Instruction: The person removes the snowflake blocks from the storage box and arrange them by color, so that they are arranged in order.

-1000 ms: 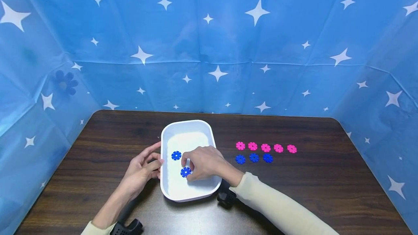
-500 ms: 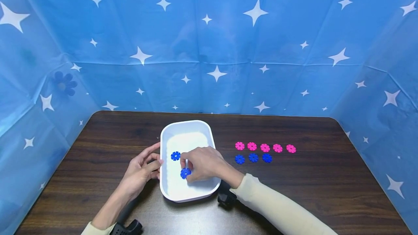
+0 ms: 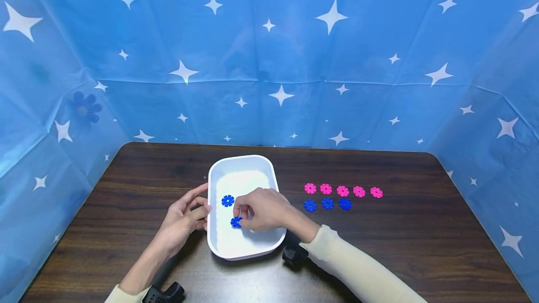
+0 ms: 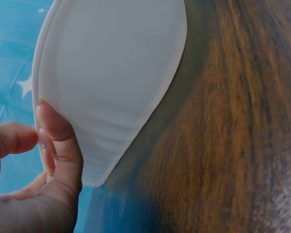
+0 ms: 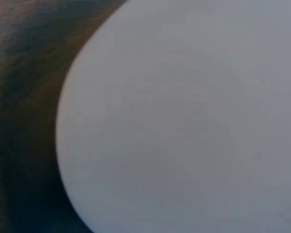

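In the head view a white plastic tray [image 3: 214, 242] stands on the table, and my left hand [image 3: 178, 221] holds its left side. Up close in the left wrist view, the thumb and fingers of the left hand [image 4: 43, 170] pinch the tray's rim. My right hand [image 3: 265, 209] reaches over the tray's right wall and pinches a blue snowflake disc [image 3: 235, 222] by its right edge. A second blue snowflake disc [image 3: 228, 200] lies on the tray floor just behind. The right wrist view has only the tray's pale outer wall [image 5: 174, 116], with the hand out of sight.
Right of the tray, several pink snowflake discs [image 3: 343, 191] lie in a row on the dark wooden table [image 3: 404, 237]. Three blue snowflake discs [image 3: 327, 204] form a row in front of them. A blue star-patterned curtain [image 3: 294, 60] encloses the table's back and sides.
The blue disc at my right fingertips has shifted slightly left and tilted, and the right thumb now covers more of it. My left hand and the tray stay put.
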Tool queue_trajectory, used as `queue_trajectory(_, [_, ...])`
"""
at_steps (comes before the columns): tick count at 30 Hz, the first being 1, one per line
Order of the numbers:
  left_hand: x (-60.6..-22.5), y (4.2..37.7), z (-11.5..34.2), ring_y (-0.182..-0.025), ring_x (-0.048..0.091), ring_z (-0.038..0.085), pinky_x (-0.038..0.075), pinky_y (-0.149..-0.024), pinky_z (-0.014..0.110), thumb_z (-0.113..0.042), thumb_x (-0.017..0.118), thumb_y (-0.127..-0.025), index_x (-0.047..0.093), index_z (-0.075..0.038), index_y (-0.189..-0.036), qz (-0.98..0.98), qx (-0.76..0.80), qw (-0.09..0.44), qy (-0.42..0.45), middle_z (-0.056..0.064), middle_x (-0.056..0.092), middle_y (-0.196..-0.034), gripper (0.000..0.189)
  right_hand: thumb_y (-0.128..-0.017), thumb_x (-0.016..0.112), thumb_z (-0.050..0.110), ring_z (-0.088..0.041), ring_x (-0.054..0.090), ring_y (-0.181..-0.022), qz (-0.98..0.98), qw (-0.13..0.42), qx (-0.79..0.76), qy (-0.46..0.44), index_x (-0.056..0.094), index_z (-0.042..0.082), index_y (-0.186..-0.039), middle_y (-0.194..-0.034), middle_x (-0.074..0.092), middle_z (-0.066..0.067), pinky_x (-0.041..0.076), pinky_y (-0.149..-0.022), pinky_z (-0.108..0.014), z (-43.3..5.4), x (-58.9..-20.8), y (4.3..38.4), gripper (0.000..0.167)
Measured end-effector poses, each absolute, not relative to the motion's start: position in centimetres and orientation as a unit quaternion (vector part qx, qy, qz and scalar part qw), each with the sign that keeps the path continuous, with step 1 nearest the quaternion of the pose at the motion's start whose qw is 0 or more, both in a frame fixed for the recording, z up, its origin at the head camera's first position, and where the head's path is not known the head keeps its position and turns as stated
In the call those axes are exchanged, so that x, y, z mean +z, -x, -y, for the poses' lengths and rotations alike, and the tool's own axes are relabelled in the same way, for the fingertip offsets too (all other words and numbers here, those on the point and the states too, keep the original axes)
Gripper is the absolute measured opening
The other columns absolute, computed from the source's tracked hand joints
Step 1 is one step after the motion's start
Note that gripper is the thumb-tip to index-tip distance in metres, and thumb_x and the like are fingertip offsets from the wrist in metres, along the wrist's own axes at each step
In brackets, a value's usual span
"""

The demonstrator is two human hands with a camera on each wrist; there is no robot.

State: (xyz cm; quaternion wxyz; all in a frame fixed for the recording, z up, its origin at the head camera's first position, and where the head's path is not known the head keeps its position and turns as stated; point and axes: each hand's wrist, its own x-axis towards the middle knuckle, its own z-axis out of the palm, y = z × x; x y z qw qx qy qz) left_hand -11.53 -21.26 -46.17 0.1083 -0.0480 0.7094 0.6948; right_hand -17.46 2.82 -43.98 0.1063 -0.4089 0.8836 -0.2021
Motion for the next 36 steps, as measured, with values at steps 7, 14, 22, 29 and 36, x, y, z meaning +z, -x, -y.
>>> queue_trajectory(7, [-46.2, 11.6, 21.1, -0.079, 0.062, 0.012, 0.061, -0.071, 0.029, -0.003, 0.058, -0.099, 0.037, -0.016, -0.157, -0.715, 0.690, 0.107, 0.045, 0.008, 0.053, -0.112, 0.063, -0.089, 0.072, 0.015, 0.002, 0.051, -0.066, -0.849, 0.087, -0.283, 0.438, 0.071, 0.021, -0.099, -0.076, 0.064, 0.015, 0.040, -0.060, -0.014, -3.2, -43.6, 18.0, 0.012])
queue_trajectory(14, [-46.2, 11.6, 21.1, -0.078, 0.062, 0.013, 0.061, -0.071, 0.029, -0.003, 0.058, -0.099, 0.037, -0.016, -0.156, -0.711, 0.693, 0.109, 0.051, 0.006, 0.054, -0.110, 0.063, -0.089, 0.073, 0.011, 0.000, 0.053, -0.067, -0.838, 0.085, -0.324, 0.431, 0.071, 0.015, -0.101, -0.077, 0.067, 0.009, 0.042, -0.061, -0.015, -3.7, -43.2, 18.1, 0.013])
queue_trajectory(22, [-46.4, 11.7, 21.1, -0.077, 0.062, 0.011, 0.061, -0.070, 0.029, -0.004, 0.060, -0.099, 0.038, -0.016, -0.156, -0.702, 0.702, 0.108, 0.051, 0.005, 0.054, -0.109, 0.062, -0.086, 0.072, 0.007, -0.001, 0.054, -0.068, -0.830, 0.075, -0.367, 0.412, 0.071, 0.013, -0.101, -0.076, 0.065, 0.006, 0.045, -0.062, -0.016, -5.4, -42.4, 17.5, 0.015])
queue_trajectory(29, [-46.4, 11.7, 21.2, -0.078, 0.062, 0.011, 0.061, -0.071, 0.029, -0.003, 0.059, -0.099, 0.038, -0.015, -0.156, -0.698, 0.706, 0.108, 0.049, 0.005, 0.054, -0.109, 0.062, -0.088, 0.074, 0.010, -0.002, 0.054, -0.067, -0.837, 0.061, -0.392, 0.377, 0.072, 0.013, -0.102, -0.078, 0.065, 0.008, 0.051, -0.062, -0.020, -7.2, -42.1, 17.0, 0.015])
queue_trajectory(36, [-46.3, 11.6, 21.2, -0.078, 0.061, 0.013, 0.061, -0.069, 0.030, -0.002, 0.057, -0.099, 0.038, -0.014, -0.156, -0.699, 0.706, 0.106, 0.034, 0.007, 0.053, -0.109, 0.062, -0.088, 0.073, 0.010, -0.004, 0.055, -0.066, -0.829, 0.048, -0.425, 0.359, 0.072, 0.013, -0.102, -0.079, 0.065, 0.006, 0.052, -0.062, -0.021, -8.6, -41.8, 16.5, 0.014])
